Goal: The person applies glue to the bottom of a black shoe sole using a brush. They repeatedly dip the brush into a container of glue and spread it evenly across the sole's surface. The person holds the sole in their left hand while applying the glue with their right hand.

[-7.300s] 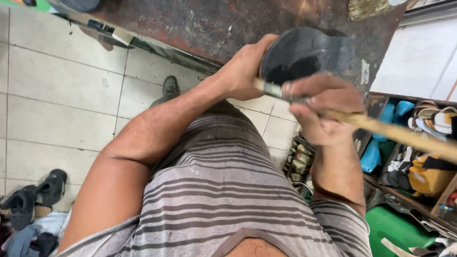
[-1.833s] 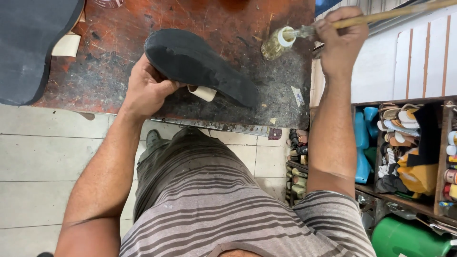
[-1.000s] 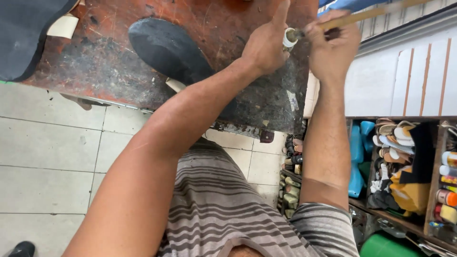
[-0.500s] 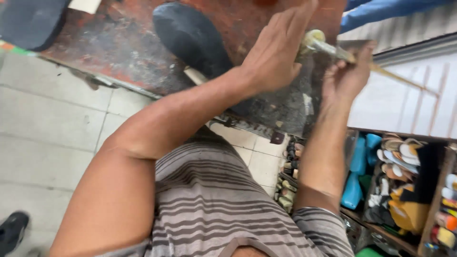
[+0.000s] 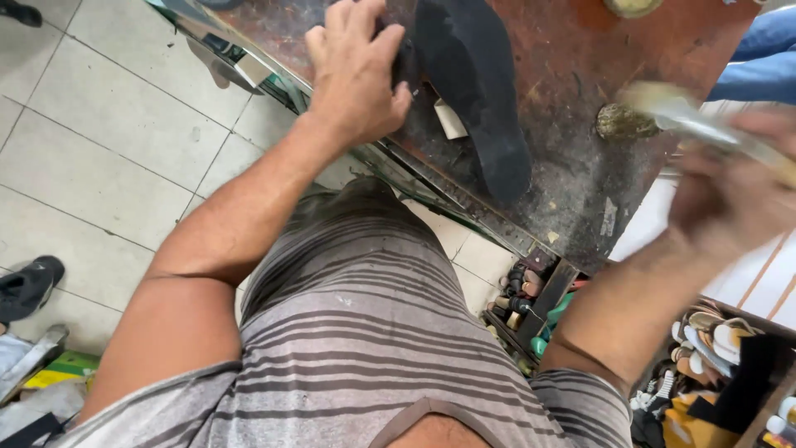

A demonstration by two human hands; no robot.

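Note:
A black shoe sole lies flat on a stained reddish workbench. My left hand rests on the sole's left edge, fingers curled over it. My right hand, blurred by motion, grips a long wooden-handled brush whose tip sits over a small glue-crusted pot at the right of the bench. A small pale block lies beside the sole.
A metal rim lines the bench's near edge. Shelves with shoes and bottles stand lower right. Tiled floor stretches left, with a dark shoe on it. A blue sleeve shows top right.
My left hand left the glue pot and went back to the black sole. My right hand pulled the brush toward the right, its tip still by the pot. The view swung left.

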